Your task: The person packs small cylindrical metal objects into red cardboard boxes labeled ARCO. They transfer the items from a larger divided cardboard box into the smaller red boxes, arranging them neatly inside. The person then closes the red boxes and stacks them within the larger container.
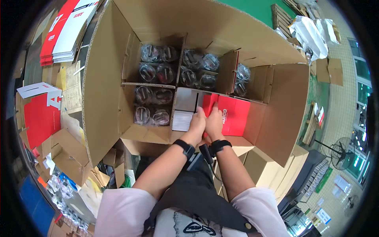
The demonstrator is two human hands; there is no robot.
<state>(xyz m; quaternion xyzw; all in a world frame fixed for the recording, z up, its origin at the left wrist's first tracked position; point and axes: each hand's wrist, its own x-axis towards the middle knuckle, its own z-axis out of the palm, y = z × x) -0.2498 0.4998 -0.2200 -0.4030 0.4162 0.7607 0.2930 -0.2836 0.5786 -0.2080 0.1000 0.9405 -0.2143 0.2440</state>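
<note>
Large cardboard box [104, 79] is standing open before the person, inner dividers [228, 73] splitting it. Red package [239, 116] is lying inside, in the lower row, toward the right. Right hand [213, 123] is touching its left side, fingers partly curled; cannot tell how firmly they are holding. Left hand [197, 124] is resting just beside the right, fingers bent near a narrow red strip [208, 100]; tips are partly hiding, so cannot tell whether they are gripping anything. White item [182, 120] is sitting left of the left hand. Clear-wrapped items [147, 72] are occupying other compartments: 4 upper left, 4 upper middle, 2 showing upper right, 4 lower left.
</note>
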